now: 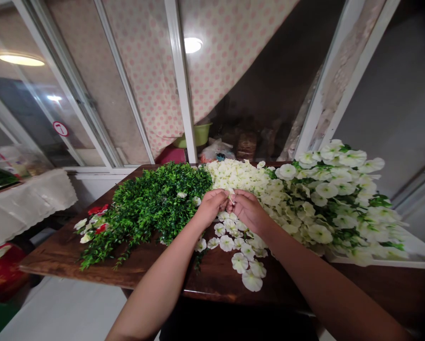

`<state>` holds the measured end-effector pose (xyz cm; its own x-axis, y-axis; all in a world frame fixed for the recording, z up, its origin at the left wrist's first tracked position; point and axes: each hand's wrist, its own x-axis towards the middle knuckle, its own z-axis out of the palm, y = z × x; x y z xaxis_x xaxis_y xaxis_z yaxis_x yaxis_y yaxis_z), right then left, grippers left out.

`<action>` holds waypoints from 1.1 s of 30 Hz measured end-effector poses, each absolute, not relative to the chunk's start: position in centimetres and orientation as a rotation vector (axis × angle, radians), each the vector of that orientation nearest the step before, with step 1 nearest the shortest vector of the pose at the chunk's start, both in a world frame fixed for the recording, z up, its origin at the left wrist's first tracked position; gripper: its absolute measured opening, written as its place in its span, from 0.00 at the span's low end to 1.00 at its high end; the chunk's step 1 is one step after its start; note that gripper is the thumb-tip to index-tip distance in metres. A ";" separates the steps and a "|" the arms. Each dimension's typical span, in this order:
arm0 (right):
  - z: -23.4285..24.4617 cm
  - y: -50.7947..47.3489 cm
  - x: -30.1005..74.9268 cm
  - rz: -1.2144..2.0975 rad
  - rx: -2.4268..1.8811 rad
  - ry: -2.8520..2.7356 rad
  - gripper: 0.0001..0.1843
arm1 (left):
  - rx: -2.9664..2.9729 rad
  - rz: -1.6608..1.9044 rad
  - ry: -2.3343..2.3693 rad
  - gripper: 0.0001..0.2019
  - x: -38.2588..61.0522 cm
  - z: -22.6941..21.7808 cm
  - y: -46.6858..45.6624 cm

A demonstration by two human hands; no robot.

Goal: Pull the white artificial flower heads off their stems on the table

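Observation:
My left hand [212, 207] and my right hand [248, 209] meet over the middle of the table, fingertips pinched close together. Between them shows a small white flower piece [231, 196], mostly hidden by the fingers. Loose white artificial flowers [239, 263] lie just below the hands and spread toward the table's front edge. Behind the hands is a dense heap of white blossoms [239, 174]. Green artificial foliage [158, 199] is piled to the left of my left hand. Bunches of white flowers with green leaves [335, 199] are heaped on the right.
The dark wooden table [56, 258] stands against a window with a dotted curtain [144, 71]. Red and white flowers [97, 220] lie at the foliage's left end. A side table with a white lace cloth [38, 203] is at far left. Behind the glass sits a green basin [201, 135].

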<state>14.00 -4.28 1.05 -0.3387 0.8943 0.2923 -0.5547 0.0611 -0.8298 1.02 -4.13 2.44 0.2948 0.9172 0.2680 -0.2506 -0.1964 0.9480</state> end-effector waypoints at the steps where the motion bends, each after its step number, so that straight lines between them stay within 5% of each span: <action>1: 1.1 -4.3 14.0 1.578 -0.400 -1.134 0.09 | 1.347 1.222 0.674 0.18 1.0 2.4 -4.1; 33: 0.9 -3.2 15.2 1.517 -0.422 -1.258 0.08 | 1.496 1.087 0.582 0.20 0.4 2.5 -3.5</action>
